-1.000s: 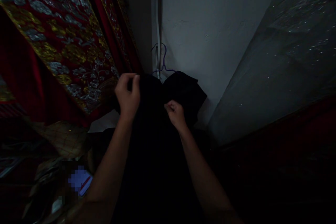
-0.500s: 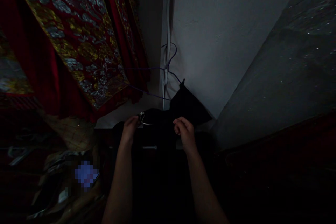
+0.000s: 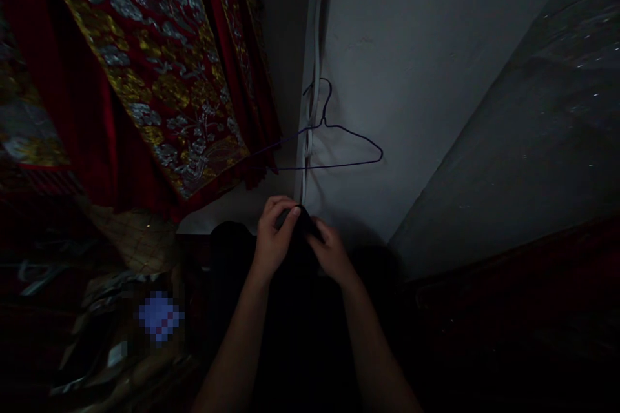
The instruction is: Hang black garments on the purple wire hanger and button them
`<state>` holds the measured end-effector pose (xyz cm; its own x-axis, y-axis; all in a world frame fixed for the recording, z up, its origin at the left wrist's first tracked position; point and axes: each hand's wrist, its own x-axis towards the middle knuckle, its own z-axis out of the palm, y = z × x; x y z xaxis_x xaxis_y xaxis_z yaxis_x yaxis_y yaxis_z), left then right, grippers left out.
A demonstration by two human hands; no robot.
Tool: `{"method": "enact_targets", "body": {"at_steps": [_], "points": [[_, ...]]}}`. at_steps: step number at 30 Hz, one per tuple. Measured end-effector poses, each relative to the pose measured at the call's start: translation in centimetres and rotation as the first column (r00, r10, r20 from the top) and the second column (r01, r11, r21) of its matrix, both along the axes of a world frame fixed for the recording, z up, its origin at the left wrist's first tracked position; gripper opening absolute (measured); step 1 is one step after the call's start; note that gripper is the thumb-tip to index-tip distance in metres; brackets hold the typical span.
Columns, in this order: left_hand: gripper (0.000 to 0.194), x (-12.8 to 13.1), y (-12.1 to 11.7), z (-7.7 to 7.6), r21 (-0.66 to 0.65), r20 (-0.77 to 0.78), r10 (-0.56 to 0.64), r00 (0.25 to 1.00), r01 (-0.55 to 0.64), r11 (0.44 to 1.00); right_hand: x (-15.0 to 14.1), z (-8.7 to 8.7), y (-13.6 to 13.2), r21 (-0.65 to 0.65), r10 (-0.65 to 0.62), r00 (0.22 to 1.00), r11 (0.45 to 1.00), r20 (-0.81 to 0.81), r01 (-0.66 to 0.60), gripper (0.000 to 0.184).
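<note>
two hands, both curled nearly closed, meet low in front of you on one dark garment (image 3: 301,232). your left hand (image 3: 275,232) has the thumb laid along the cloth's top edge, fingers bent behind it; your right hand (image 3: 332,248) pinches the same cloth just beside, thumb against curled fingers. the garment sits between them, in front of the corner and below the hanger (image 3: 324,121), apart from it. the close double grip probably keeps a slack fabric bunched and under control; how far it drops is lost in the dark below.

the hanger carries nothing. its hook looks caught on the pale cable (image 3: 317,45) running down the wall corner, likely because that is a handy thing to hang from. you cannot tell whether its left end touches the red hanging (image 3: 159,77).

materials: garment matte, black, soft, folded to a peak at your fingers. hanger thin, purplish, a flat triangle with rounded ends. red hanging heavy-looking, thick with raised silver and gold stitching. wall (image 3: 402,77) grey and flat, faintly scuffed. to the right, a sheet (image 3: 523,142), glinting and creased like plastic. lower left, a checked cloth (image 3: 145,239), pale and draped.
</note>
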<state>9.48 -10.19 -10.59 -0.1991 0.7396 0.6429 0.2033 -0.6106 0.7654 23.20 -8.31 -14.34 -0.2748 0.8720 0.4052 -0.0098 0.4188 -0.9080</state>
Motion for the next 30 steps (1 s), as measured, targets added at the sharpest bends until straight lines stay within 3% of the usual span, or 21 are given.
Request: {"method": "enact_targets", "body": {"at_steps": [2, 4, 6, 8, 10, 11, 12, 14, 17, 20, 22, 24, 27, 30], "points": [[0.026, -1.4, 0.4, 0.0, -0.014, -0.036, -0.067, 0.997, 0.066, 0.998, 0.6, 0.8, 0.7, 0.064, -0.035, 0.999, 0.997, 0.02, 0.034, 0.02], [0.04, -2.7, 0.7, -0.5, -0.173, -0.092, -0.25, 0.964, 0.232, 0.957, 1.4, 2.2, 1.8, 0.171, -0.09, 0.996, 0.981, 0.015, 0.086, 0.018], [0.054, -3.9, 0.9, -1.2, -0.426, -0.121, -0.467, 0.876, 0.379, 0.822, 2.2, 3.9, 3.3, 0.272, -0.169, 0.985, 0.947, -0.03, 0.171, 0.016], [0.061, -4.6, 1.0, -2.1, -0.649, -0.11, -0.631, 0.768, 0.425, 0.63, 2.7, 5.9, 5.1, 0.341, -0.213, 0.975, 0.913, -0.066, 0.223, 0.014], [0.068, -5.0, 0.9, -2.7, -0.752, -0.088, -0.728, 0.68, 0.434, 0.496, 2.9, 7.4, 7.0, 0.367, -0.211, 0.976, 0.904, -0.06, 0.218, 0.02], [0.071, -5.1, 0.9, -2.9, -0.766, -0.084, -0.759, 0.646, 0.445, 0.464, 2.8, 8.0, 7.9, 0.36, -0.212, 0.976, 0.908, -0.045, 0.213, 0.031], [0.073, -5.0, 0.9, -3.0, -0.759, -0.082, -0.775, 0.626, 0.465, 0.456, 2.6, 8.3, 8.9, 0.333, -0.223, 0.975, 0.918, -0.022, 0.217, 0.04], [0.073, -4.7, 0.9, -3.0, -0.723, -0.071, -0.768, 0.637, 0.497, 0.479, 2.1, 8.3, 10.5, 0.215, -0.26, 0.963, 0.947, 0.078, 0.238, 0.039], [0.073, -3.7, 1.4, -3.1, -0.692, -0.043, -0.63, 0.776, 0.432, 0.579, 2.0, 7.4, 11.9, 0.055, -0.267, 0.934, 0.964, 0.239, 0.261, 0.033], [0.083, -2.1, 2.5, -3.7, -0.648, -0.037, -0.463, 0.885, 0.332, 0.686, 3.2, 6.6, 11.8, 0.061, -0.282, 0.925, 0.959, 0.254, 0.276, 0.032], [0.089, -0.9, 3.4, -4.1, -0.613, -0.031, -0.464, 0.886, 0.35, 0.709, 4.4, 6.5, 11.1, 0.104, -0.311, 0.927, 0.95, 0.209, 0.295, 0.033], [0.082, 0.3, 4.3, -4.5, -0.586, -0.016, -0.544, 0.839, 0.433, 0.685, 5.4, 6.6, 10.3, 0.131, -0.321, 0.932, 0.944, 0.169, 0.302, 0.034], [0.055, 1.6, 5.1, -5.0, -0.592, -0.045, -0.66, 0.75, 0.513, 0.622, 6.7, 6.7, 9.2, 0.165, -0.328, 0.93, 0.939, 0.166, 0.302, 0.033], [0.05, 1.0, 5.5, -5.5, -0.755, -0.159, -0.727, 0.668, 0.392, 0.525, 8.3, 6.9, 8.8, 0.265, -0.39, 0.896, 0.906, 0.214, 0.331, 0.03]]}}
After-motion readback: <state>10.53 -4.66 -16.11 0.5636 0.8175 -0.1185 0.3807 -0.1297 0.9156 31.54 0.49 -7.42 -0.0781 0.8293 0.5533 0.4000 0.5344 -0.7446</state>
